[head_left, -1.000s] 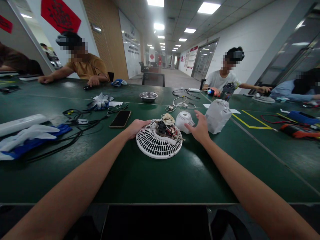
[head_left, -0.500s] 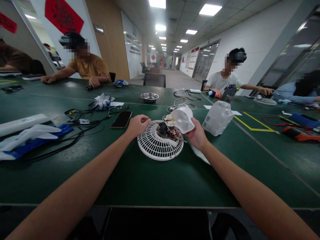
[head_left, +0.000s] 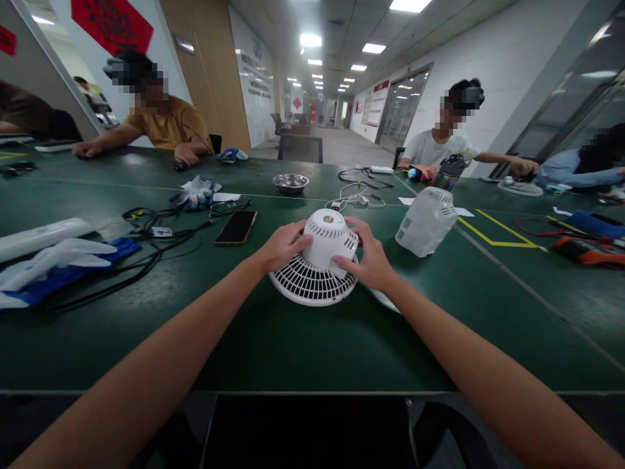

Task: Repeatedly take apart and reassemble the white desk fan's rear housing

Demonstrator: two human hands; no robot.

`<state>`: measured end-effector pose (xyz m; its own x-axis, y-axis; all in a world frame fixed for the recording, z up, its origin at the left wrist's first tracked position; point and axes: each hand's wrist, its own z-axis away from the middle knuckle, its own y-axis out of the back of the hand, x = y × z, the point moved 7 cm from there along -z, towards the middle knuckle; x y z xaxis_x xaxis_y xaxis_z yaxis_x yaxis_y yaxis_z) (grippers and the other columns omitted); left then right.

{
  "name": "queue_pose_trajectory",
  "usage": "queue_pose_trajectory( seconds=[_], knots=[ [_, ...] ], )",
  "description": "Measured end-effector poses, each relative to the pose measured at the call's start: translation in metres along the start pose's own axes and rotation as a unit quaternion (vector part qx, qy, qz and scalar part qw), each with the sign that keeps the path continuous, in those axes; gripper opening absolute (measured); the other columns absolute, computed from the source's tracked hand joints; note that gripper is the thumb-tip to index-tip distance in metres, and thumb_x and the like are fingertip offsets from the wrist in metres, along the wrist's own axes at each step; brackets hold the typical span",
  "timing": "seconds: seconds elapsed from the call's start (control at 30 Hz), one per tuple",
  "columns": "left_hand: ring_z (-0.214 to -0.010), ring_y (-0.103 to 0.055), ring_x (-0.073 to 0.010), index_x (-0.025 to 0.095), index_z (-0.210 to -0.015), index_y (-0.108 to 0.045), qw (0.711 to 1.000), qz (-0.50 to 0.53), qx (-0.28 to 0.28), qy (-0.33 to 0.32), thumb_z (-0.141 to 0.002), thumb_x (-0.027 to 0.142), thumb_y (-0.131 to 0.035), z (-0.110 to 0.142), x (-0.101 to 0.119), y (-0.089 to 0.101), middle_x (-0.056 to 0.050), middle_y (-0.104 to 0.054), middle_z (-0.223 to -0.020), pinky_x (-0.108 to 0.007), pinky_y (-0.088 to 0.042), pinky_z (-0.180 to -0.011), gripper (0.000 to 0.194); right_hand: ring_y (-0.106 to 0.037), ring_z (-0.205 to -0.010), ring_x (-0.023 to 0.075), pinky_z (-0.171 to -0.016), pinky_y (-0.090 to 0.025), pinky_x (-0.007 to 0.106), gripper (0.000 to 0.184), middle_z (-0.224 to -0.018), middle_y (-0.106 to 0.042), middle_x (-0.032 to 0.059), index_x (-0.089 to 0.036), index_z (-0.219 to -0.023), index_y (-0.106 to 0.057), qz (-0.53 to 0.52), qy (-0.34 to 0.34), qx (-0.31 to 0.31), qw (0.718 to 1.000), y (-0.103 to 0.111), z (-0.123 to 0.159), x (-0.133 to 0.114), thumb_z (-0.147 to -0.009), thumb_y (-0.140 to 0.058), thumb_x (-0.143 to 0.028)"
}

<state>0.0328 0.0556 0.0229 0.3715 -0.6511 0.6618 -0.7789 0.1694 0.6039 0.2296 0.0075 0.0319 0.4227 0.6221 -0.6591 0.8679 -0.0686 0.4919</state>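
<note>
A white plastic motor cover (head_left: 325, 244) with vent slots sits over the middle of a round white fan grille (head_left: 310, 286), hiding the motor and wires beneath it. My left hand (head_left: 283, 245) grips the cover's left side, thumb toward the front. On its right side my right hand (head_left: 368, 255) is closed round it, thumb pressed near the lower front edge. The grille lies flat on the green table. Right of my hands stands a larger white vented housing (head_left: 426, 223), apart from them. Something pale and flat (head_left: 385, 299) lies partly hidden under my right wrist.
Left of the grille lie a phone (head_left: 236, 227), black cables (head_left: 161, 251) and work gloves (head_left: 63, 264). A metal bowl (head_left: 291, 183) and white cables (head_left: 359, 195) are farther back. An orange meter (head_left: 588, 253) lies at right. Co-workers sit across the table (head_left: 312, 352).
The cover, tilted in my right hand before, now sits over the motor on the grille. My left hand has moved from the grille's rim onto the cover.
</note>
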Motion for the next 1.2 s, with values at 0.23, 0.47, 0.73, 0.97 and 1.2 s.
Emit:
queue_pose_trajectory(
  seconds=[0.23, 0.47, 0.73, 0.97, 1.2],
  knots=[
    [-0.102, -0.065, -0.0315, 0.015, -0.117, -0.069, 0.997, -0.057, -0.029, -0.03, -0.071, 0.062, -0.074, -0.0008, 0.0072, 0.0006, -0.017, -0.07, -0.114, -0.041, -0.05, -0.088, 0.066, -0.059, -0.114, 0.0324, -0.105, -0.046, 0.055, 0.079, -0.137, -0.057, 0.006, -0.033, -0.144, -0.044, 0.025, 0.014, -0.027, 0.999, 0.0003, 0.0015, -0.0026, -0.074, -0.079, -0.046],
    [-0.108, -0.064, -0.0319, 0.016, -0.113, -0.069, 0.997, -0.051, -0.06, -0.025, -0.071, 0.057, -0.077, -0.0007, 0.0095, -0.0022, -0.016, -0.068, -0.114, -0.041, -0.051, -0.09, 0.059, -0.055, -0.124, 0.0368, -0.111, -0.04, 0.059, 0.081, -0.144, -0.055, 0.0054, -0.033, -0.144, -0.047, 0.003, -0.007, -0.029, 1.0, 0.001, 0.0015, -0.0019, -0.071, -0.081, -0.045],
    [-0.11, -0.063, -0.0326, 0.017, -0.122, -0.065, 0.996, -0.032, -0.081, -0.003, -0.068, 0.051, -0.081, -0.0006, 0.0063, -0.006, -0.016, -0.063, -0.125, -0.043, -0.052, -0.09, 0.066, -0.05, -0.135, 0.0394, -0.117, -0.031, 0.063, 0.091, -0.153, -0.048, 0.0037, -0.032, -0.149, -0.042, -0.021, -0.023, -0.054, 0.998, -0.0013, 0.0016, -0.0011, -0.069, -0.083, -0.042],
    [-0.117, -0.059, -0.0348, 0.018, -0.12, -0.066, 0.997, -0.03, -0.073, -0.007, -0.064, 0.05, -0.084, 0.0, 0.0079, -0.0038, -0.014, -0.062, -0.126, -0.047, -0.05, -0.097, 0.067, -0.038, -0.145, 0.0352, -0.122, -0.024, 0.058, 0.092, -0.158, -0.041, 0.001, -0.033, -0.154, -0.035, 0.026, 0.016, -0.062, 0.998, -0.0035, 0.0024, -0.004, -0.074, -0.079, -0.046],
    [-0.122, -0.057, -0.0365, 0.016, -0.126, -0.063, 0.994, -0.064, -0.077, -0.04, -0.064, 0.053, -0.084, 0.0001, 0.0047, -0.007, -0.017, -0.061, -0.128, -0.05, -0.046, -0.103, 0.075, -0.044, -0.14, 0.0399, -0.116, -0.033, 0.063, 0.098, -0.16, -0.037, 0.0042, -0.034, -0.158, -0.024, 0.089, 0.042, -0.07, 0.993, -0.0039, 0.0, -0.0018, -0.077, -0.076, -0.051]
  ],
)
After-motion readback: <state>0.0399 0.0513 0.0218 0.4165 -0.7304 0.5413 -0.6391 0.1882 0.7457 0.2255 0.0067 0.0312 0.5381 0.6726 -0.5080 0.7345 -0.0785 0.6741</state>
